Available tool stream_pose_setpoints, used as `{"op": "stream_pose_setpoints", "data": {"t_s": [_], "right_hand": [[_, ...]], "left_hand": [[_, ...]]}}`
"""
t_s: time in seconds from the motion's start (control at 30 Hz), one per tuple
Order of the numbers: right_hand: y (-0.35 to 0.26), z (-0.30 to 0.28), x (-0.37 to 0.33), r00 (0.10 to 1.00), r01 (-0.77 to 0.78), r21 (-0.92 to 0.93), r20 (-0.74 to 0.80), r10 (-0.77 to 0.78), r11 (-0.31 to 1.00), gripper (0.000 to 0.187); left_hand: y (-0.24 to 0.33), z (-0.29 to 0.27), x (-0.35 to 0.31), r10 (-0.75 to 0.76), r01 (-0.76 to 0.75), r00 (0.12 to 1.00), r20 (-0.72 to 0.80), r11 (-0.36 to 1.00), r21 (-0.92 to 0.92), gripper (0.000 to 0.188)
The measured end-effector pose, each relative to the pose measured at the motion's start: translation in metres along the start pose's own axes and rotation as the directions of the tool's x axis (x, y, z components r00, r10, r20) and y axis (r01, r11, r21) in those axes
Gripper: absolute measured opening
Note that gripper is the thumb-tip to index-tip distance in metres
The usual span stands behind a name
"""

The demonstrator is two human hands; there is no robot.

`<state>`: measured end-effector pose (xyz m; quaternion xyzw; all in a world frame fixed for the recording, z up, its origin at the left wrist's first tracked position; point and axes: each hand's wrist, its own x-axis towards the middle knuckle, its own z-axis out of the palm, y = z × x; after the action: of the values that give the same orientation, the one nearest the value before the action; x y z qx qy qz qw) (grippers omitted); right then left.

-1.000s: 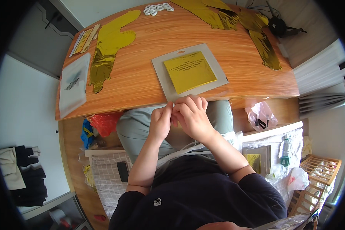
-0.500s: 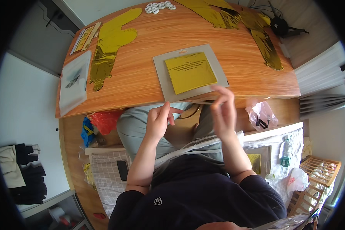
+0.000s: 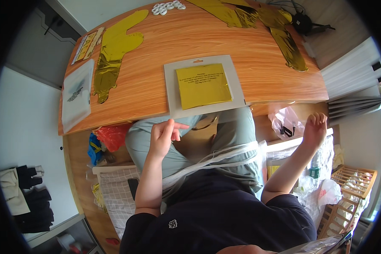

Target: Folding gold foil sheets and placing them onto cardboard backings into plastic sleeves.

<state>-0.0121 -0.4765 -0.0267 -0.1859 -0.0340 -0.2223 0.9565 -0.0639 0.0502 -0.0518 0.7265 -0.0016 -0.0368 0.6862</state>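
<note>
My left hand (image 3: 161,139) is just in front of the table edge, thumb pressed against curled fingers and one finger pointing right. My right hand (image 3: 315,130) is far out to the right, fingers curled in. A faint, blurred pale streak runs between the hands; what either one grips is too thin to make out. Beyond my left hand, at the table's front edge, a flat grey packet (image 3: 171,91) with a hang hole carries a folded gold foil sheet (image 3: 205,91). White strands (image 3: 224,155) lie across my lap.
Flat gold foil balloons (image 3: 118,40) lie on the wooden table (image 3: 156,67), with another gold foil piece (image 3: 283,42) at the right. White rings (image 3: 167,7) sit at the back, a clear plastic bag (image 3: 77,97) at the left. A pink bag (image 3: 285,120) is below the table.
My right hand has swung away to the right, from near the packet to out beside the pink bag. My left hand stays in about the same place.
</note>
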Motion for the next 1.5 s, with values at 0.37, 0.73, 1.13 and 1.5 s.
{"op": "stream_pose_setpoints", "data": {"t_s": [0.37, 0.73, 1.13, 1.5], "right_hand": [[0.131, 0.042, -0.068, 0.793, 0.514, -0.858, 0.473, 0.383, -0.006, 0.058], [0.176, 0.063, -0.07, 0.708, 0.486, -0.859, 0.496, 0.502, 0.163, 0.03], [0.178, 0.042, -0.084, 0.859, 0.161, -0.901, 0.329, 0.392, 0.404, 0.008], [0.187, 0.05, -0.099, 0.904, -0.101, -0.896, 0.099, 0.415, 0.433, 0.011]], "left_hand": [[-0.036, -0.033, 0.014, 0.559, -0.539, 0.829, 0.003, 0.798, 0.271, 0.064], [-0.019, -0.021, 0.022, 0.481, -0.492, 0.87, 0.11, 0.826, 0.276, 0.04], [-0.018, -0.022, 0.016, 0.53, -0.539, 0.841, 0.111, 0.804, 0.251, 0.03], [-0.025, 0.011, 0.001, 0.345, -0.375, 0.916, -0.204, 0.917, -0.134, 0.029]]}}
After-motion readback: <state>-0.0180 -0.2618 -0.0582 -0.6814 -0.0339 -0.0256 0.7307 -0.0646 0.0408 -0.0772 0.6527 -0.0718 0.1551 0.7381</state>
